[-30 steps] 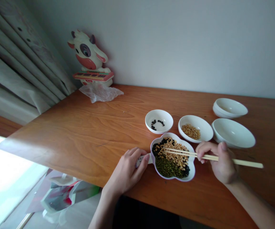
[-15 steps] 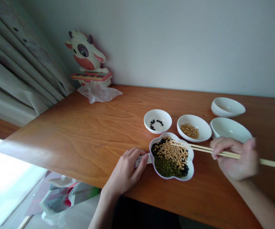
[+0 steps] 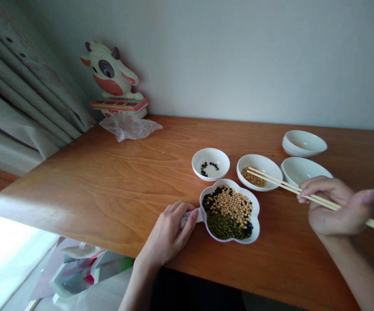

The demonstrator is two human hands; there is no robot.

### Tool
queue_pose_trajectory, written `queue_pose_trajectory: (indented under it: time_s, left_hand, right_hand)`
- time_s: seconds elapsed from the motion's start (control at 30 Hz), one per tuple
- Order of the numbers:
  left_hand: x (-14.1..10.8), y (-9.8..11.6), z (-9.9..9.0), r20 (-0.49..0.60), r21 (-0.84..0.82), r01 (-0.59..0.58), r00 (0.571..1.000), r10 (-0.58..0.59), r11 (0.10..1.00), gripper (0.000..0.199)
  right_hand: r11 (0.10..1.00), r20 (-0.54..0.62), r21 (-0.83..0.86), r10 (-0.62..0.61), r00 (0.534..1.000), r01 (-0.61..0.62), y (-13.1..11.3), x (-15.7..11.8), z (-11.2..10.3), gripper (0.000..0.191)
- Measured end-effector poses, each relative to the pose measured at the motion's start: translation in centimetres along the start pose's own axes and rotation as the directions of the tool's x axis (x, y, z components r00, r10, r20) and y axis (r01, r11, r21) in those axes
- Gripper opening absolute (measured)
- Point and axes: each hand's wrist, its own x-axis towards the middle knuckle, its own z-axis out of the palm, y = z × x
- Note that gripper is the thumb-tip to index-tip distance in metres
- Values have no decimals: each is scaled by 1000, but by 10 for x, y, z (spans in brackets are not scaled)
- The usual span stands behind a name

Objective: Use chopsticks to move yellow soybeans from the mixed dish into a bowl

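My left hand [image 3: 173, 231] is closed around the short handle of a white, flower-shaped dish [image 3: 255, 209] with a lilac rim. Inside lie soybeans [image 3: 234, 203], green mung beans [image 3: 222, 226] and black beans [image 3: 210, 199]. In my right hand [image 3: 337, 205] I hold a pair of wooden chopsticks [image 3: 287, 185], thumb raised. Their tips are over a white bowl [image 3: 275, 169] of soybeans behind the dish; whether a bean is between them I cannot tell. To its left, another white bowl [image 3: 222, 160] holds several black beans [image 3: 205, 167].
Beside my right hand stands a third white bowl [image 3: 306, 170], with stacked white bowls [image 3: 304, 144] behind it. A cow-shaped toy keyboard [image 3: 115, 86] and a crumpled plastic bag [image 3: 131, 127] are at the back left. The wooden table's [image 3: 109, 185] front edge runs below my left forearm.
My right hand has moved the chopstick tips from above the flower-shaped dish to over the soybean bowl. My left hand keeps its hold on the handle. The whole view has shifted slightly.
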Motion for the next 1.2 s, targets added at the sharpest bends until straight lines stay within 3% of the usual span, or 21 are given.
queue_pose_trajectory:
  time_s: [0.13,0.3,0.43,0.53,0.73,1.0,1.2]
  left_hand:
    - [-1,0,-1,-5,-4,-1,1000,1,1000,23]
    - [0,-1,0,-7,3,8,1000,-8,1000,24]
    - [-1,-1,1,-3,2,14,1000,-14,1000,24]
    - [-2,-1,0,-5,2,12,1000,-12,1000,23]
    - [0,-1,-1,-4,5,13,1000,-13,1000,24]
    - [0,1,-2,-5,2,5,1000,-5,1000,26]
    - [0,1,-1,0,1,12,1000,-12,1000,26]
  right_hand:
    - [983,188,100,131,973,-151,-17,-9,16,81]
    - [939,404,89,270,874,-331,-27,-20,33,81]
    - [917,481,57,322,816,-396,-23,-27,35,82]
    - [911,494,47,335,802,-409,-19,-31,33,79]
    - [910,473,60,335,815,-409,-16,-32,31,79]
    - [919,388,134,295,873,-370,-21,-28,33,80]
    - [946,214,189,220,952,-262,-18,-14,20,81]
